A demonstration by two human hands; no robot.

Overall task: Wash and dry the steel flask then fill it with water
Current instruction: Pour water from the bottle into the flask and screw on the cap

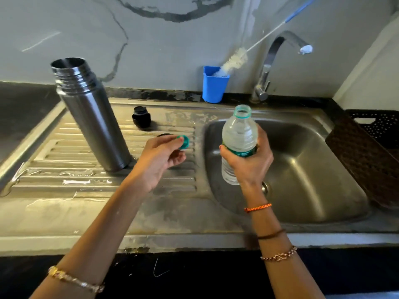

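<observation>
The steel flask (pixel 90 117) stands upright and uncapped on the ribbed drainboard (pixel 64 169) left of the sink. Its black stopper (pixel 141 117) sits on the drainboard behind my left hand, and another dark round piece (pixel 164 135) peeks out just past my fingers. My left hand (pixel 159 157) pinches a small green bottle cap (pixel 184 142) at its fingertips, to the right of the flask. My right hand (pixel 248 160) grips a clear plastic water bottle (pixel 238 139) around its middle, upright and open-topped, above the left part of the sink basin (pixel 302 169).
A blue cup (pixel 213 87) holding a white bottle brush (pixel 234 61) stands at the back edge by the wall. The chrome tap (pixel 272 65) arches over the basin. A dark perforated basket (pixel 371 147) leans at the sink's right side. Water pools on the drainboard front.
</observation>
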